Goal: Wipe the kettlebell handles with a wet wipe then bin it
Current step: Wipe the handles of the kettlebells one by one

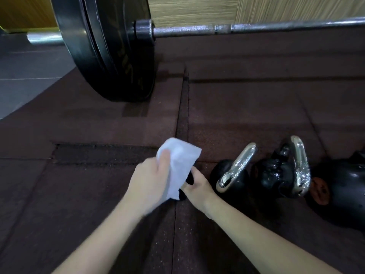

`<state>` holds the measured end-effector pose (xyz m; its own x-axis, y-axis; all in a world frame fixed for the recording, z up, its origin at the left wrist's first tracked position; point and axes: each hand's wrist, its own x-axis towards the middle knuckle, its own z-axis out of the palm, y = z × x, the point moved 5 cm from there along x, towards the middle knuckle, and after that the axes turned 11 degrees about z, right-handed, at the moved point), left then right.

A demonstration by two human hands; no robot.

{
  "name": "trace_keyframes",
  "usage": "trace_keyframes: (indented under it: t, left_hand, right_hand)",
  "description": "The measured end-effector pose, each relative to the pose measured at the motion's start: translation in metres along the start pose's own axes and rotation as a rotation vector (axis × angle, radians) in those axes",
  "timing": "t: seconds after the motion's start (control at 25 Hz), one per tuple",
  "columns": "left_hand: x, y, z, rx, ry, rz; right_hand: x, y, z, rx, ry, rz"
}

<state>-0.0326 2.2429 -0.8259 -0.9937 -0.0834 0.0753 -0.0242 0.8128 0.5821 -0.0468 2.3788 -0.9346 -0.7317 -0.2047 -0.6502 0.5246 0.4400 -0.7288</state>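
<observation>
on the rubber floor the left hand grips the white wet wipe; the right hand pinches something dark beneath it; both kettlebell handles beside them look unwiped; wiping and binning remain, i judge.

Left hand and right hand, fingers curled.

Faint yellowish lettering on the black weight plate is too blurred to read; nothing else carries text.
</observation>
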Motion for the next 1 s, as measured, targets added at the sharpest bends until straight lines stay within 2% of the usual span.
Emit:
trace_keyframes:
  t: [0.08, 0.12, 0.16, 0.24, 0.32, 0.4, 0.56, 0.68, 0.76, 0.84, 0.88, 1.0]
  left_hand:
    - [0.047, 0.02, 0.002, -0.023, -0.281, -0.105]
    - [0.063, 0.031, 0.008, 0.007, -0.375, -0.135]
    - [0.069, 0.04, 0.013, 0.125, -0.402, -0.117]
    - [0.055, 0.05, 0.019, 0.508, -0.329, 0.008]
    - [0.013, 0.042, 0.013, 0.599, -0.207, 0.083]
    - [-0.018, 0.008, 0.01, 0.548, -0.097, 0.203]
    - [-0.07, -0.036, -0.001, -0.103, -0.029, -0.027]
    - [-0.073, -0.024, 0.004, -0.179, 0.048, -0.118]
    - [-0.05, -0.009, -0.001, -0.047, 0.015, -0.089]
    - [-0.015, 0.01, -0.004, 0.343, -0.094, -0.003]
    - [0.006, 0.02, -0.002, 0.466, -0.136, 0.025]
    - [0.059, 0.051, 0.02, 0.582, -0.278, 0.107]
  right_hand:
    - [-0.001, -0.001, -0.001, 0.001, 0.01, 0.001]
    - [-0.001, -0.001, -0.001, -0.007, 0.009, 0.009]
    - [-0.001, -0.001, -0.002, -0.016, 0.007, 0.016]
    - [-0.001, -0.002, -0.005, -0.034, 0.006, 0.007]
    - [-0.004, -0.003, -0.003, -0.059, -0.007, -0.024]
    - [-0.002, -0.003, 0.0, -0.065, -0.003, -0.025]
    - [0.0, -0.002, -0.003, -0.056, 0.025, -0.048]
    - [-0.002, -0.002, -0.002, -0.027, 0.001, -0.034]
    - [0.001, 0.0, -0.002, 0.004, -0.007, -0.019]
    - [0.0, 0.0, -0.002, 0.029, -0.024, -0.002]
    - [0.0, 0.001, -0.002, 0.032, -0.028, 0.001]
    - [0.002, -0.003, -0.004, -0.009, -0.008, -0.016]
